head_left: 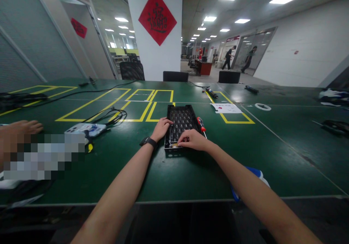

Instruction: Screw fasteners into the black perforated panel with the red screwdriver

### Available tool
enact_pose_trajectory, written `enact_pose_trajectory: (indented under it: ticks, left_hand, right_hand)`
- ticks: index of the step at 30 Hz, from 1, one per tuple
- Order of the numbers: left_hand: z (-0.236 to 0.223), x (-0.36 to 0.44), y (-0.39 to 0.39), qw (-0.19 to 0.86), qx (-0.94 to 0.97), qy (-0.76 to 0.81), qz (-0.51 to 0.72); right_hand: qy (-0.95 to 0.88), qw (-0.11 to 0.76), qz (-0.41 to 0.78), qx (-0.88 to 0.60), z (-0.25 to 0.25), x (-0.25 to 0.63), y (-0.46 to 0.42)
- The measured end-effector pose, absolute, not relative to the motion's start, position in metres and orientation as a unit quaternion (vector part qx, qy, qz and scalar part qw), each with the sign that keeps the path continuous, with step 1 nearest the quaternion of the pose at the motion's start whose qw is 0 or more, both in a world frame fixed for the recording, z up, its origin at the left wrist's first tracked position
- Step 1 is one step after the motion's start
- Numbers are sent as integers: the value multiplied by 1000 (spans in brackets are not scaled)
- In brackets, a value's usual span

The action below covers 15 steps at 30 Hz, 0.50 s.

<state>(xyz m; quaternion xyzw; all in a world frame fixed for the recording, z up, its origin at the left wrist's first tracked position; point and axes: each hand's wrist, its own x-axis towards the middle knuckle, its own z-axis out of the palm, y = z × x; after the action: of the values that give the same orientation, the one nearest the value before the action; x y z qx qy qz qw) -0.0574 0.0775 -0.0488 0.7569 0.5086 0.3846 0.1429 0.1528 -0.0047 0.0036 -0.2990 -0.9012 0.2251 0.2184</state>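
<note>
A black open-topped rectangular case (pixel 182 122) with a perforated-looking, dark interior lies on the green table in front of me. My left hand (pixel 161 129) grips its left wall, fingers bent over the rim, with a dark watch on the wrist. At the near end of the case my right hand (pixel 192 140) has its fingertips pinched together, beside a small tan-and-white part (pixel 175 145). Whatever sits between those fingertips is too small to make out. A red-and-clear-handled screwdriver (pixel 201 124) lies against the case's right side.
Yellow tape outlines mark the green table (pixel 131 186). To the left lie a phone (pixel 85 128), black cables (pixel 116 115) and another person's hand (pixel 27 127). Rightward are a paper sheet (pixel 227 108), a black tool (pixel 212 93), a white ring (pixel 263 107) and a blue-white item (pixel 256 173).
</note>
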Motion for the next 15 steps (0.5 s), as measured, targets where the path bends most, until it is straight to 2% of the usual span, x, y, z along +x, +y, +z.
enact_pose_trajectory:
  ticks: [15]
  left_hand:
    - [-47,-57,76,147,754,512,385]
  right_hand:
    - [-899,212,229,-307,4,154,-6]
